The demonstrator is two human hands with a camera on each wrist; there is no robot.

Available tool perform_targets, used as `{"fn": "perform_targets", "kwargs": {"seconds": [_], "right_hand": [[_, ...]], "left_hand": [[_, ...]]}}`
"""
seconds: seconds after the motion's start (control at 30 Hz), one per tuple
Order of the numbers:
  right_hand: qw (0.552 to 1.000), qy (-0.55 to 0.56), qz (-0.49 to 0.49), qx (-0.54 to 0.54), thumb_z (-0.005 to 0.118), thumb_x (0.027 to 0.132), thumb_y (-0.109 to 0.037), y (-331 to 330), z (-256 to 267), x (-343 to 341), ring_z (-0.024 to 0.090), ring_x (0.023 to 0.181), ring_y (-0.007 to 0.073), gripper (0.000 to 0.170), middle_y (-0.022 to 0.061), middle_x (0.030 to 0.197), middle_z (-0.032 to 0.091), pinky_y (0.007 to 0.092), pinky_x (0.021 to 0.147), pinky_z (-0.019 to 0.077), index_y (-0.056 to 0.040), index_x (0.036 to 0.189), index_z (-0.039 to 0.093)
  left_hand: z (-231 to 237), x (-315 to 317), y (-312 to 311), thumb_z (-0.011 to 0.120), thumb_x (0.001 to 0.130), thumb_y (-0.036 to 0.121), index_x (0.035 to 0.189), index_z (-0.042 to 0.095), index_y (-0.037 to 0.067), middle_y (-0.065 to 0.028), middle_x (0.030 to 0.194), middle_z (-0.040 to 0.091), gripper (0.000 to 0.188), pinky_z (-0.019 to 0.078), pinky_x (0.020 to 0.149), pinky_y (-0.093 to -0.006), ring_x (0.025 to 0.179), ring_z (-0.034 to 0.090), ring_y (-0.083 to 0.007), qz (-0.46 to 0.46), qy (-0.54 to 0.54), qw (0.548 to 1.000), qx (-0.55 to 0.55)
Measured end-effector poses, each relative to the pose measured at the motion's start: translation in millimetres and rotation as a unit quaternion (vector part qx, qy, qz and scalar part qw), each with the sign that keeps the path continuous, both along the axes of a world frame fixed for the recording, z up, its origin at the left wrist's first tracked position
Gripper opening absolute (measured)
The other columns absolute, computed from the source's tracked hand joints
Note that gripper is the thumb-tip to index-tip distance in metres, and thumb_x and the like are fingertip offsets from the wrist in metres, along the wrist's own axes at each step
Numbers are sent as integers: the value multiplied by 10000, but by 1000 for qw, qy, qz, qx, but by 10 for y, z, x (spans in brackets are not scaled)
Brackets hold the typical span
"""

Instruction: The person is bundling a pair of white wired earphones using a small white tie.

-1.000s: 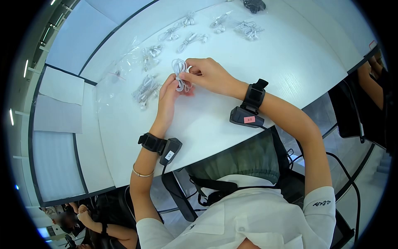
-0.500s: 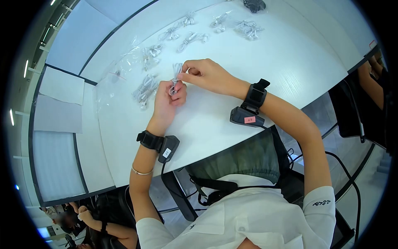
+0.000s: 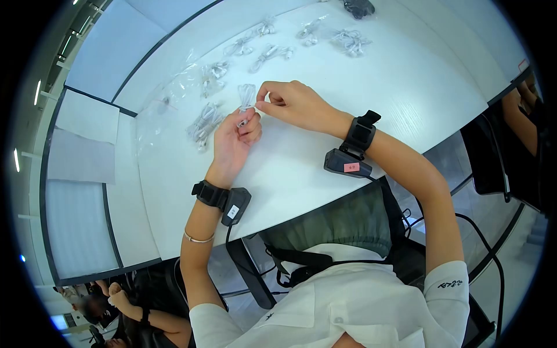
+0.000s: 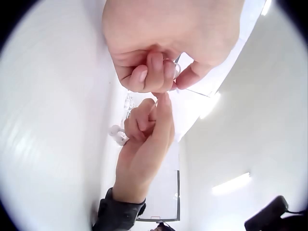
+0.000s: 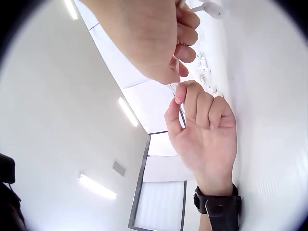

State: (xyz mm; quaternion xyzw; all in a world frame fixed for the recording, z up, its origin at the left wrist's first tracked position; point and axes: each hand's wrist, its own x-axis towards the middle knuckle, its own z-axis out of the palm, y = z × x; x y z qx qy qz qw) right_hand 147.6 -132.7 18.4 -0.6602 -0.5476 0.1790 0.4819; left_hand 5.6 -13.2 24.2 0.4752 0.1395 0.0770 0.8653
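A coiled bundle of white wired earphones (image 3: 246, 94) stands up out of my left hand (image 3: 232, 139), whose fingers curl round its lower part while the loops fan out above. My right hand (image 3: 299, 104) is right beside the bundle. Thumb and forefinger of that hand pinch the cable at the bundle's middle. In the right wrist view, white cable (image 5: 177, 65) runs along the right fingers, and a white earbud (image 5: 213, 10) hangs out past them. The left wrist view shows both hands' fingertips meeting, with most of the bundle hidden behind the left hand.
Several bundled white earphones lie across the table, the closest being a bundle (image 3: 204, 123) left of my left hand. Clear plastic bags (image 3: 165, 104) lie near the left partition. A dark bundle (image 3: 358, 8) sits at the far edge. Black camera units are strapped to both wrists.
My left hand has turned and curled its fingers round the lower part of the earphone bundle, which earlier lay against more extended fingers. The right hand has stayed beside it, shifting only slightly.
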Motion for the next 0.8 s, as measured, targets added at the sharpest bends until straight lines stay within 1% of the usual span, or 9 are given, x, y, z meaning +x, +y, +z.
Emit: {"fn": "perform_targets", "kwargs": {"seconds": [0.17,0.27,0.33,0.37,0.43,0.53,0.67,0.77,0.8], "right_hand": [[999,37,-6,6,598,851,-300,-18,41,-28,391,490,129,365,30,560,475,286,478,293,-105,1136,480],[1000,-2,12,28,613,844,-325,-32,58,-20,420,514,126,417,43,652,521,279,489,314,-123,1175,459],[998,-33,56,25,620,839,-334,-40,54,-7,430,517,126,424,46,691,527,277,496,327,-132,1177,462],[996,-49,78,23,623,837,-338,-41,54,4,434,519,126,427,48,710,531,277,500,333,-137,1178,463],[997,-36,75,3,625,837,-337,-35,46,42,440,525,127,421,42,713,527,274,510,343,-147,1178,468],[997,-21,68,20,623,840,-332,-19,3,41,440,526,128,394,39,712,518,269,516,347,-144,1155,479],[998,3,37,44,613,851,-322,-37,45,8,435,521,125,345,38,664,515,266,518,342,-107,1091,489],[1000,13,22,7,615,851,-310,-30,70,37,433,518,121,331,33,613,510,267,510,338,-82,1052,484],[1000,18,-3,21,615,844,-323,-28,71,32,465,520,146,342,46,616,530,283,507,356,-72,1040,488]], "left_hand": [[-37,-25,68,425,848,165,759,418,68,46,574,241,132,204,498,-236,492,195,-78,-60,1,996,-68],[-32,-32,69,422,843,168,744,419,79,52,557,233,134,191,477,-239,473,177,-76,-78,34,994,-70],[-3,-39,58,421,841,182,732,415,88,55,548,227,144,185,468,-243,465,170,-75,-61,71,995,-43],[-10,-39,75,423,839,192,725,412,91,56,544,224,152,185,467,-243,464,170,-74,-83,57,994,-49],[-43,-40,113,426,836,211,712,404,97,56,536,216,169,183,465,-243,462,170,-74,-127,29,990,-62],[-27,-38,83,419,836,230,688,380,107,57,529,206,196,182,467,-240,461,172,-72,-93,44,993,-56],[-68,-33,97,401,848,229,681,353,120,59,537,206,205,183,471,-237,459,172,-71,-72,17,994,-74],[-82,-20,107,392,858,232,684,343,126,60,545,208,210,189,475,-237,460,176,-68,-71,4,996,-55],[-94,-14,99,391,862,234,687,344,127,59,549,210,211,191,477,-236,462,179,-67,-68,-1,997,-45]]}}
